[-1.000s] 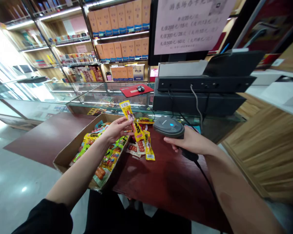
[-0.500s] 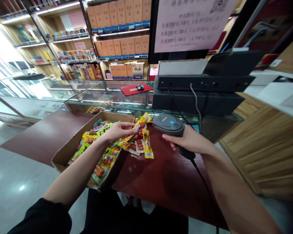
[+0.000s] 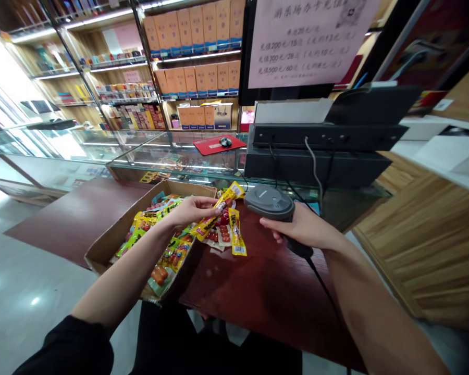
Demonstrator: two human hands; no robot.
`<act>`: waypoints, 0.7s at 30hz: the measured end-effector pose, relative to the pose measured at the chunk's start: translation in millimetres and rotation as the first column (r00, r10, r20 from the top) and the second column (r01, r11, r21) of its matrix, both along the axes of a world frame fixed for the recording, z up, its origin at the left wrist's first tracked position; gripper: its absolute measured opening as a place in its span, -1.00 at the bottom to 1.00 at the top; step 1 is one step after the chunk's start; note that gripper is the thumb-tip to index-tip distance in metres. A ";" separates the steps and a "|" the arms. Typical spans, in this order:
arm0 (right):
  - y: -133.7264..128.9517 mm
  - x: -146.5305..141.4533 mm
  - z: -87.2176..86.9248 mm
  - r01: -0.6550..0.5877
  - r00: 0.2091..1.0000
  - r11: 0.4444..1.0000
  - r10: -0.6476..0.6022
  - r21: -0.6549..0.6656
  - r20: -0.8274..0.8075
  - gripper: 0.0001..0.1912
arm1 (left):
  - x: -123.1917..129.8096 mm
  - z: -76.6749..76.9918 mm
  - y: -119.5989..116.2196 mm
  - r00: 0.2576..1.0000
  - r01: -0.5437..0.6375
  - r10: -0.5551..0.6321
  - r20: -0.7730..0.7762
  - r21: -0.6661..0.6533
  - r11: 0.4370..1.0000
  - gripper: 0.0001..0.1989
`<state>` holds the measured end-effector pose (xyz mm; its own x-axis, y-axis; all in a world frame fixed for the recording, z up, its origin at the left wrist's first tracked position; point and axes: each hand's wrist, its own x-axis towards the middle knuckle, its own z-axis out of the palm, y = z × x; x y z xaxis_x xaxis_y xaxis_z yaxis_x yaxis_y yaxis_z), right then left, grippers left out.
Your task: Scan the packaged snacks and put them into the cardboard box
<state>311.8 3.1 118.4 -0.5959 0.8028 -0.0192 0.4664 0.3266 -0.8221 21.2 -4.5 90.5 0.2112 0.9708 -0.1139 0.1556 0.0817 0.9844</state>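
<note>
Yellow plastic wraps the long snack stick [image 3: 218, 210] that the left hand [image 3: 190, 210] pinches near its middle between thumb and fingertips, the other fingers loosely curled; the stick lies tilted, its upper end pointing up and away toward the scanner [image 3: 270, 202]. That grey scanner sits in the right hand [image 3: 301, 229], whose fingers are wrapped tight around the dark handle, with the head aimed across at the stick and just beside its upper end, not touching it. A black cord [image 3: 328, 297] runs from the handle back under the right forearm. Directly below the left hand's fingertips, a few more snack packets [image 3: 230, 234] lie loose on the dark red desk [image 3: 258, 286], one yellow one lying straight with its barcode end toward the person. Under the left wrist and forearm stands an open cardboard box [image 3: 113, 239] filled with bright green, yellow and orange packets, hanging partly over the desk's near edge. Beyond both hands rises a glass counter [image 3: 180, 156], carrying a red mouse pad [image 3: 218, 143] with a mouse on it. Above the right hand, past the scanner, stands the black back of a till machine [image 3: 320, 151] with cables, and a pink notice [image 3: 308, 41] hangs above it. Far behind the left hand, lit shelves [image 3: 195, 57] hold rows of orange boxes.
</note>
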 end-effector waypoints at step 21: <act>5.2 -8.4 -8.1 -0.016 1.000 1.000 0.017 -0.012 0.021 -0.61 | -138.6 38.9 -33.6 0.870 -0.411 0.406 -0.280 0.042 0.911 -0.33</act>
